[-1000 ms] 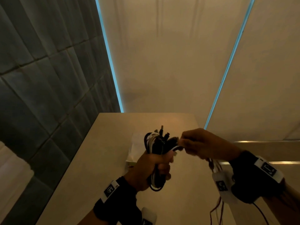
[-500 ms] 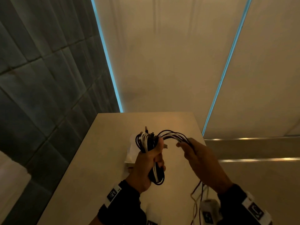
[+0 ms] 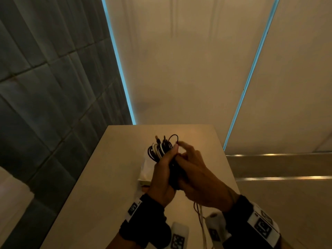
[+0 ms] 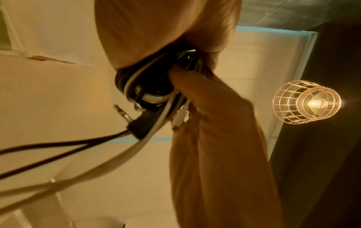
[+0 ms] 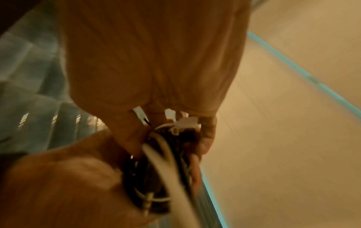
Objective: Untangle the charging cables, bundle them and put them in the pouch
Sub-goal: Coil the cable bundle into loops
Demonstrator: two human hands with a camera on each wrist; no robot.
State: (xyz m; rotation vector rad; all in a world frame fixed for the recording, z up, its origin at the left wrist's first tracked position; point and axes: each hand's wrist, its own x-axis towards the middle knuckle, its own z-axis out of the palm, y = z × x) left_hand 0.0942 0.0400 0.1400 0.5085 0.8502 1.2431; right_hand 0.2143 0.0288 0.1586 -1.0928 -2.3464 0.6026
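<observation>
A coiled bundle of black and white charging cables (image 3: 159, 150) is held upright above the table in my left hand (image 3: 168, 159), thumb along its side. My right hand (image 3: 186, 164) closes against the bundle's right side, fingers curled round the strands. In the left wrist view the cables (image 4: 140, 83) run through the fist, and a black plug (image 4: 140, 125) and loose strands trail out to the left. The right wrist view shows the cables (image 5: 162, 162) between both hands and a white connector (image 5: 187, 123) at my fingertips. The white pouch (image 3: 146, 168) lies on the table, partly hidden behind my left hand.
The beige table (image 3: 107, 177) is narrow, with a grey tiled wall (image 3: 45, 105) on its left and a metal-edged ledge (image 3: 269, 155) on its right. Thin wires (image 3: 199, 218) hang below my right wrist. A caged lamp (image 4: 306, 101) glows overhead.
My right hand, which was pulling a cable loop out to the right, has come in against the bundle. The loop has closed up. Both hands moved slightly forward over the pouch.
</observation>
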